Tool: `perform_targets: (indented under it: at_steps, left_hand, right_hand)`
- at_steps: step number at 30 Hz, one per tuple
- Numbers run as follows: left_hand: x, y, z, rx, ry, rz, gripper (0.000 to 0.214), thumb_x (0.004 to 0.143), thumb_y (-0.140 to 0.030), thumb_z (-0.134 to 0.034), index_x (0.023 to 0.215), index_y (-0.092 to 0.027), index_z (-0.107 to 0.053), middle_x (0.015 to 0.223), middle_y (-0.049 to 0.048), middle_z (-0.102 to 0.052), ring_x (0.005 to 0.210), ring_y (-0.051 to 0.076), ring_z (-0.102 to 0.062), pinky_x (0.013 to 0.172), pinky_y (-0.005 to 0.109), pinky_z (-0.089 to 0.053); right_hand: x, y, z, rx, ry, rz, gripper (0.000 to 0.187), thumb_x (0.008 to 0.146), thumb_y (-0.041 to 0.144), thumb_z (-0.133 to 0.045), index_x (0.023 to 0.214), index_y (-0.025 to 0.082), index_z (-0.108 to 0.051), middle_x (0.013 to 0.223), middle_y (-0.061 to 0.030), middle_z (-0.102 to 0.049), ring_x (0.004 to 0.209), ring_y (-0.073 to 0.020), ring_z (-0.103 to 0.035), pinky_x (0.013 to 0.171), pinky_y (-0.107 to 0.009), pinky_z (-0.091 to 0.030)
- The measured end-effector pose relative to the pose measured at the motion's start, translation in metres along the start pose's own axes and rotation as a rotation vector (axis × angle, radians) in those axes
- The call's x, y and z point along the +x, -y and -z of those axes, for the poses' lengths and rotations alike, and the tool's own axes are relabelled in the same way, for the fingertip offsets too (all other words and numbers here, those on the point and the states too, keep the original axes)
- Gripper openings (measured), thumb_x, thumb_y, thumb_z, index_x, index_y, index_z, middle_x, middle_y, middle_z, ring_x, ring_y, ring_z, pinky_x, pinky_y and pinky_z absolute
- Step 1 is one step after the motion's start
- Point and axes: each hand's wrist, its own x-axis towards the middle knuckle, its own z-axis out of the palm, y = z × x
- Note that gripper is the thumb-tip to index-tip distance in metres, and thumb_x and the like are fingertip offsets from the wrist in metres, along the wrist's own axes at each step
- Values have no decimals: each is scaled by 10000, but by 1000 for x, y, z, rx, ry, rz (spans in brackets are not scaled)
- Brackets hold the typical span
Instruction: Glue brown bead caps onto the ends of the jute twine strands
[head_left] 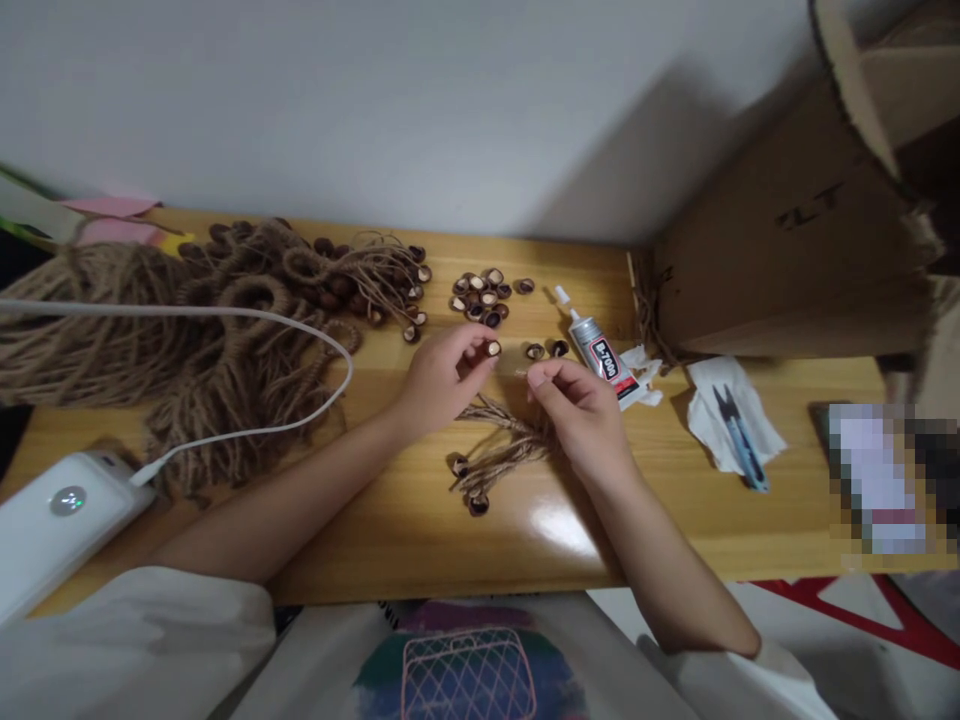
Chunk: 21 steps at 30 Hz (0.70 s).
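My left hand pinches a small brown nut shell between thumb and fingertips, just below a pile of shells. My right hand is closed in a pinch over a strand of twine, beside two loose shells. Under both hands lies a bundle of short twine pieces with shells at their ends. A glue tube lies just right of my right hand.
A big heap of jute cord with shells covers the left of the wooden table. A white power bank with its cable lies at front left. Thread snips rest on tissue at right, by a cardboard box.
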Motion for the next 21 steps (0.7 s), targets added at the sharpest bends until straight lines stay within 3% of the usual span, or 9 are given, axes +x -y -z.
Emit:
perform_targets:
  at_steps: [7,21]
  left_hand:
    - [-1,0,0,-32,-34,60,208,795,-149,-585,997,-178,-628,844,18,-667,762,131,-601,714,259,-477]
    - [-1,-1,1,-30,-8,28,194,780,-140,-592,965,-185,-632,804,4,-660,720,118,-597,655,228,-476]
  right_hand:
    - [1,-3,1,38,-4,1,230,769,388,-658,734,163,-622,638,14,-550,591,-94,-459,547,-203,-367]
    - [-1,-2,1,26,-5,-9,146,744,305,-669,782,165,-653,670,13,-597,585,-90,-485,552,-206,-378]
